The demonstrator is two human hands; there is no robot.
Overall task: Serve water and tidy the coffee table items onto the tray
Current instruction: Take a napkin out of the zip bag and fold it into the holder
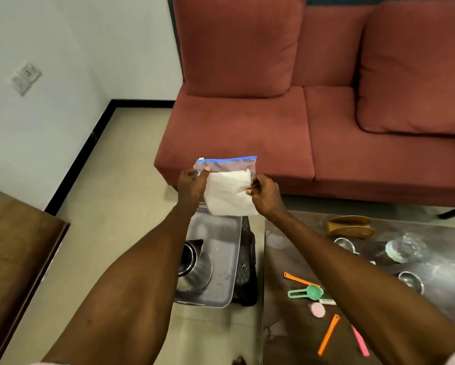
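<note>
Both hands hold up a clear zip bag with a blue seal strip and white folded paper inside. My left hand pinches its left edge, my right hand its right edge. The bag hangs above the far end of a metal tray that rests on a dark stool. A steel kettle stands on the tray's near left part. On the glass coffee table lie an upturned glass, small steel bowls, a green measuring spoon and orange and pink spoons.
A red sofa stands behind the table. A brown wooden holder sits at the table's far edge. A wooden table top fills the left foreground. Beige floor tiles run between it and the tray.
</note>
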